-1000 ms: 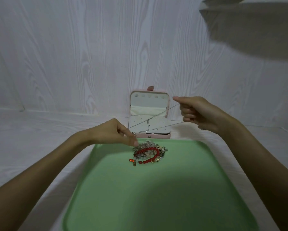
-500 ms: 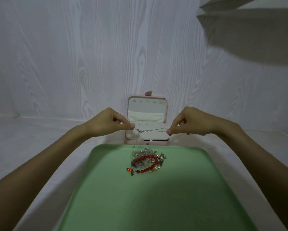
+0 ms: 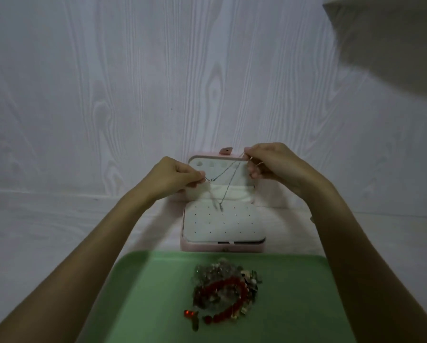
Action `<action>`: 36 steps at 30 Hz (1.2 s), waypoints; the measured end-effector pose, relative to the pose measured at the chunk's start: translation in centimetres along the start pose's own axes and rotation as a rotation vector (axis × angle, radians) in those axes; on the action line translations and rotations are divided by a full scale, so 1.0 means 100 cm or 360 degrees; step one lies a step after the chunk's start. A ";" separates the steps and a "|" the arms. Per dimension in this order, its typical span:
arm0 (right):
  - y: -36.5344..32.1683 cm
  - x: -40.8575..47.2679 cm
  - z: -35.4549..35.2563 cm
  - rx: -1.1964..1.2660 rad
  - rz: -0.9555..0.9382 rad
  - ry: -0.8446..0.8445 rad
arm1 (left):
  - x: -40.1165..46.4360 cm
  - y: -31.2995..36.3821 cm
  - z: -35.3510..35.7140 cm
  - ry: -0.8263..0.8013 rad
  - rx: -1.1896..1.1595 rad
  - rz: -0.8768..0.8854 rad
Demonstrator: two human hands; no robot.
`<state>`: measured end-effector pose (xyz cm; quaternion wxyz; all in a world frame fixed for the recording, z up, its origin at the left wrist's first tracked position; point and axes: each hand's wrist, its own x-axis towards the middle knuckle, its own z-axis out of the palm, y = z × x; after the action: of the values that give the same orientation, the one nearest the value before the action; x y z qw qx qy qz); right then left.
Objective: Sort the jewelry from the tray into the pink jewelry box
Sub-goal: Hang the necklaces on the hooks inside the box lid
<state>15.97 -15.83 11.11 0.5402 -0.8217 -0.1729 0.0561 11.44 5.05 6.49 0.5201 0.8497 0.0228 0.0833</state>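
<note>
Pinching a necklace (image 3: 228, 179), both hands hover over the jewelry box (image 3: 223, 227).

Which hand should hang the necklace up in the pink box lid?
Probably the right hand. It pinches the silver necklace right at the top edge of the pink jewelry box lid, beside the row of hooks. The left hand pinches the chain lower, at the lid's left edge.

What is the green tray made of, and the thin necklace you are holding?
The green tray looks like smooth matte plastic: one even colour, rounded rim. The thin necklace seems metal, silvery and faintly glinting, pinched by the left hand and right hand.
</note>
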 end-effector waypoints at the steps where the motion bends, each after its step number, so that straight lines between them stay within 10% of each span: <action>1: 0.000 0.007 0.002 -0.0002 -0.0025 0.0039 | 0.006 -0.001 0.001 0.0029 0.0131 0.0023; 21: -0.002 0.030 0.024 0.0037 -0.0349 -0.0157 | 0.031 -0.033 0.057 -0.0016 0.0652 0.0174; 36: 0.006 0.027 0.001 -0.0448 -0.0122 -0.0278 | 0.033 -0.031 0.047 0.0674 0.1572 0.0729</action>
<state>18.57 -14.99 10.77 0.4043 -0.8740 -0.2566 0.0818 15.62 2.73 2.07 0.0150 0.9396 -0.0220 0.3412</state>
